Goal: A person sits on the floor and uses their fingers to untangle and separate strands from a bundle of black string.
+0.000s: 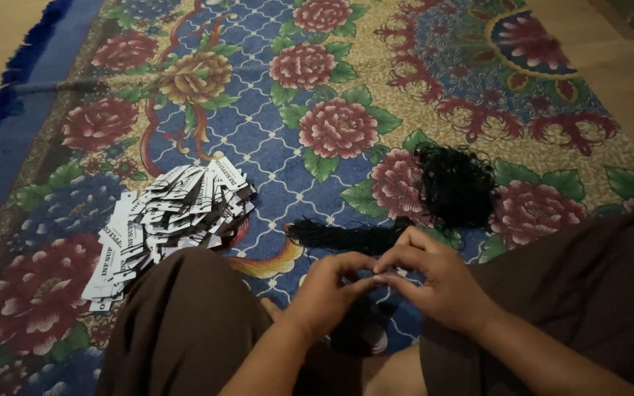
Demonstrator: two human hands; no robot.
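Note:
My left hand (329, 292) and my right hand (434, 279) meet fingertip to fingertip in front of me, between my knees. They pinch something small between them; it is too small and dark to tell what. A bundle of black strings (346, 236) lies on the carpet just beyond my hands. A larger tangled heap of black strings (455, 183) sits behind it to the right. A spread pile of white paper tags (163, 220) with dark print lies on the carpet to the left, beside my left knee.
A floral carpet (295, 110) in blue, red and gold covers the floor, with a blue fringed edge (16, 81) at the left. My legs in dark brown cloth (177, 330) fill the lower part of the view. Bare wooden floor (625, 66) shows at the far right.

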